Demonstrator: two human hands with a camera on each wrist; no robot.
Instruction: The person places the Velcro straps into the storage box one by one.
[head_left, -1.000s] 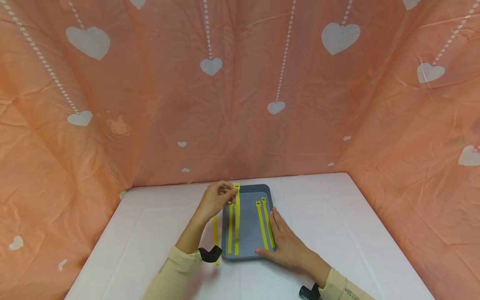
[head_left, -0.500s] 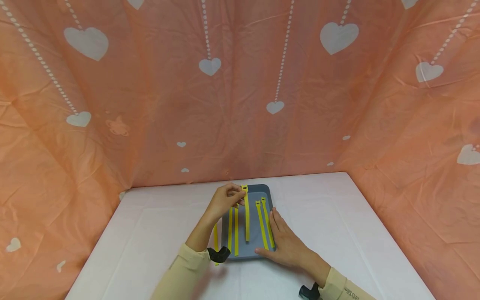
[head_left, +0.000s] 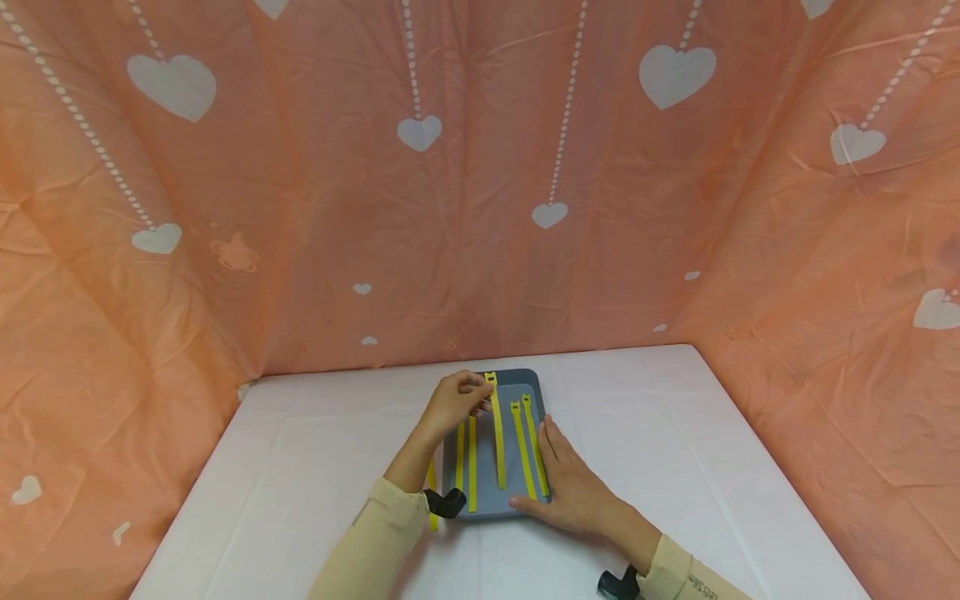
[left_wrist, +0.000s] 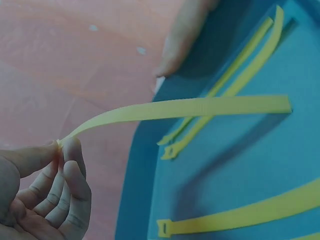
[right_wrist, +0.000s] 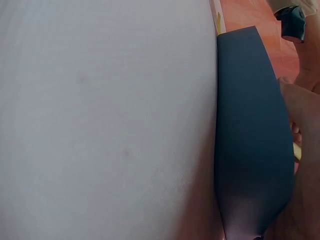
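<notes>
My left hand (head_left: 453, 402) pinches a yellow hook-and-loop cable tie (head_left: 499, 450) by its slotted head, between thumb and index finger. In the left wrist view the held cable tie (left_wrist: 200, 106) arches over the blue-grey tray (left_wrist: 131, 195), its free tail above the tray floor with a shadow below. My right hand (head_left: 573, 490) rests against the tray's right side, fingers straight, thumb at the near corner. Two cable ties (head_left: 522, 450) lie side by side in the tray's right part. Two more (head_left: 472, 467) lie at its left, partly hidden behind my left hand.
Another yellow cable tie (head_left: 432, 522) lies on the white tabletop (head_left: 315, 467) left of the tray, mostly covered by my left forearm. A pink curtain (head_left: 480, 275) with white hearts encloses the back and sides. Black wrist cameras (head_left: 447, 503) sit on both wrists.
My left hand has moved right with the cable tie, from above the left pair to the tray's middle, then slightly further right. My right hand has stayed in place.
</notes>
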